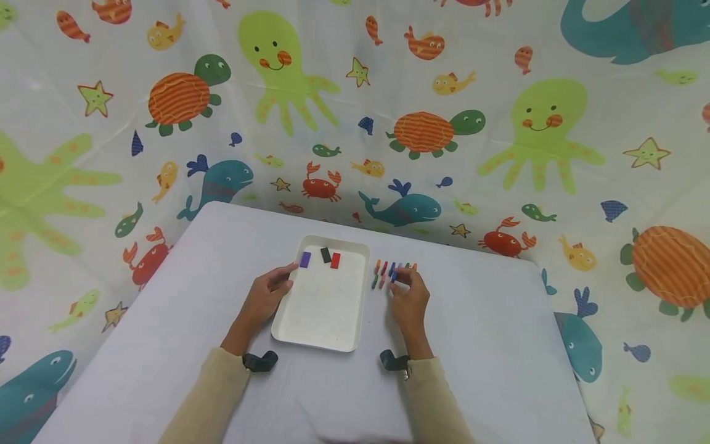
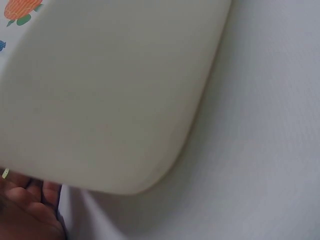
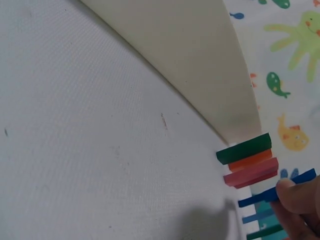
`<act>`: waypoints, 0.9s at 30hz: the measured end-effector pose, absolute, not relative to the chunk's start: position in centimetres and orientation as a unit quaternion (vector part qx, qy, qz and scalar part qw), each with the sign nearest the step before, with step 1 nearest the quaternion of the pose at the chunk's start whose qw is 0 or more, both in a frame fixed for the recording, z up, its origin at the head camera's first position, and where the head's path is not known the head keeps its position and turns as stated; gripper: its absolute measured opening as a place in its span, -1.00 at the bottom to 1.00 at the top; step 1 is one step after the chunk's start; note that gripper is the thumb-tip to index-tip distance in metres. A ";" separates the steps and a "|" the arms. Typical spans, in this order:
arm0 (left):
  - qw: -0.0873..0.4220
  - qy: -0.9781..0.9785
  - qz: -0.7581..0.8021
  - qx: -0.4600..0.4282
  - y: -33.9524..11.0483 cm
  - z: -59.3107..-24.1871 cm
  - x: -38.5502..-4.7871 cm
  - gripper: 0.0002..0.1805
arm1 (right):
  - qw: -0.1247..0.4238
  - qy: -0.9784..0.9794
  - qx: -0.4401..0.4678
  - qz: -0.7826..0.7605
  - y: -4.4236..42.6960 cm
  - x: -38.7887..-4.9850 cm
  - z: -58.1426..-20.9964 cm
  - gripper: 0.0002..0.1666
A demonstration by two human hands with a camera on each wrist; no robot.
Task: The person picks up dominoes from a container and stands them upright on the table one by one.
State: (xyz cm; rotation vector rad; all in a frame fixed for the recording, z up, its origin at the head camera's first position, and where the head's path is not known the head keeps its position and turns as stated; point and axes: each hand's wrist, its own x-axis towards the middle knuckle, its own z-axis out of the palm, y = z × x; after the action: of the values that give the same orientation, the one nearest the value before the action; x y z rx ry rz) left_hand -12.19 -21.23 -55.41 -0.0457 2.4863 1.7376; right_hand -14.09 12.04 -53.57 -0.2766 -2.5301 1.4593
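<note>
My left hand [image 1: 265, 297] lies against the left rim of a white tray [image 1: 327, 342], thumb and index fingertips touching its edge. Inside the tray, near the far end, are a purple block [image 1: 306, 259], a black block [image 1: 325, 254] and a red block [image 1: 335, 261]. To the right of the tray, my right hand [image 1: 412, 302] pinches a blue stick [image 3: 265, 196] between thumb and fingers. A green stick [image 3: 245, 148] and a pink stick [image 3: 252, 171] lie near it, among several coloured sticks in short rows. Part of the row is hidden behind the right hand.
A white cloth-covered table [image 1: 488, 345] carries everything. Behind and around it hangs a curtain [image 1: 344, 86] printed with sea animals. Each wrist wears a dark camera mount, one on the left [image 1: 261, 361] and one on the right [image 1: 394, 360].
</note>
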 end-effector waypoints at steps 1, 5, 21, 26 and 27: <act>0.055 0.819 0.572 -0.016 -21.2 -55.4 -12.2 -0.49 | 0.102 -0.859 -0.095 0.493 12.0 -14.1 -53.6 -0.56; 0.055 0.819 0.571 -0.017 -21.2 -55.3 -12.1 -0.49 | 0.094 -0.858 -0.097 0.495 12.0 -14.0 -53.8 -0.57; 0.051 0.820 0.570 -0.013 -21.1 -55.2 -12.1 -0.49 | 0.091 -0.867 -0.085 0.483 12.2 -14.0 -54.6 -0.57; 0.053 0.819 0.571 -0.016 -21.1 -55.3 -12.2 -0.50 | 0.085 -0.869 -0.083 0.481 12.2 -14.1 -54.7 -0.58; 0.054 0.819 0.572 -0.016 -21.1 -55.3 -12.2 -0.50 | 0.083 -0.869 -0.083 0.481 12.2 -14.1 -54.7 -0.58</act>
State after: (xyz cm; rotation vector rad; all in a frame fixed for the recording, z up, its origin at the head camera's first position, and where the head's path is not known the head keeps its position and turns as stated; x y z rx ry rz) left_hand -12.18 -21.15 -55.27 -0.0479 2.4874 1.7369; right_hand -14.07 12.18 -54.72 -0.2476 -2.5941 1.4351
